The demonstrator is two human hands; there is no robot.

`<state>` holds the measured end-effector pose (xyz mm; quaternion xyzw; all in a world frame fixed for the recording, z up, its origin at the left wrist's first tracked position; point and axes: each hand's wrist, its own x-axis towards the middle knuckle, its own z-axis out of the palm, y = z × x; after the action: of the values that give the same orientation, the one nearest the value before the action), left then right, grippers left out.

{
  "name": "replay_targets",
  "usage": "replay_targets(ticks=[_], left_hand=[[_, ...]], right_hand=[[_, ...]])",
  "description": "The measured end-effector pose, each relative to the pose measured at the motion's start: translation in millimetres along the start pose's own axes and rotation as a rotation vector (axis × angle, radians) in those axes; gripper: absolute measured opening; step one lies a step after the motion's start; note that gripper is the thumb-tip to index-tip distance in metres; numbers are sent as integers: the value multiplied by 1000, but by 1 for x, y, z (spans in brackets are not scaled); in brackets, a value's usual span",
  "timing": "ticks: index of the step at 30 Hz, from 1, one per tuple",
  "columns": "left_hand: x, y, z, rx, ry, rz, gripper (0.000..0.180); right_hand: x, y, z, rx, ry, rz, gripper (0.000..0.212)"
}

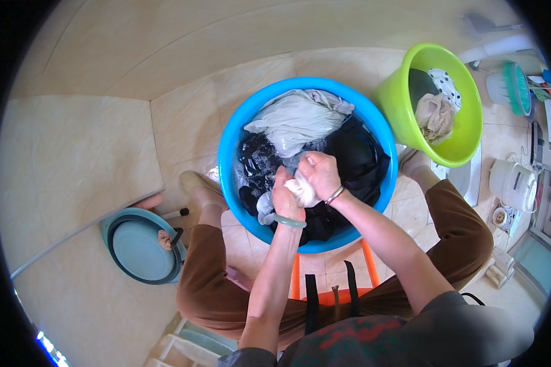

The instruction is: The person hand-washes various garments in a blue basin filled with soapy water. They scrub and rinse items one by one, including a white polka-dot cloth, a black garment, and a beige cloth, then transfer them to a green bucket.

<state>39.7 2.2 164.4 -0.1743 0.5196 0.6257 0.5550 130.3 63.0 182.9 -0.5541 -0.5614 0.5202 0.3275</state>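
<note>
Gripping one bunched pale cloth [302, 191] between them, the left hand [286, 199] and right hand [319, 174] are pressed together, both fists clamped on it, over the near half of the blue basin [229, 147]. The cloth sits just above the soapy water, touching the dark garments [355, 156] that fill the basin's right and near side. A larger white garment [297, 119] lies heaped against the far rim, half out of the water. The basin stands on the tiled floor [92, 153] between the person's knees, with an orange stool [332, 287] under the person at its near edge. Just beside the basin's far right rim stands a green bucket [395, 101] with a beige wad and a spotted cloth in it. Near the floor's left edge lies a teal collapsible tub [142, 248], well apart from the hands. As I judge it, the main risk is water sloshing over the near rim onto the tiles and the bare feet if the rubbing gets vigorous, making the floor slippery; dark dye could also bleed into the pale cloth while they touch.
</note>
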Motion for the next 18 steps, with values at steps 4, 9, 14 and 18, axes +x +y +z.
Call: replay_targets(ticks=[4, 9, 14, 18], left_hand=[[1, 2, 9, 60, 30, 63, 25], [29, -5, -30, 26, -199, 70, 47], [76, -33, -62, 148, -3, 20, 57], [96, -41, -56, 171, -19, 15, 33]], right_hand=[[21, 53, 2, -191, 126, 165, 37], [26, 87, -29, -263, 37, -59, 36], [16, 104, -13, -753, -267, -17, 26], [43, 142, 7, -616, -156, 256, 16]])
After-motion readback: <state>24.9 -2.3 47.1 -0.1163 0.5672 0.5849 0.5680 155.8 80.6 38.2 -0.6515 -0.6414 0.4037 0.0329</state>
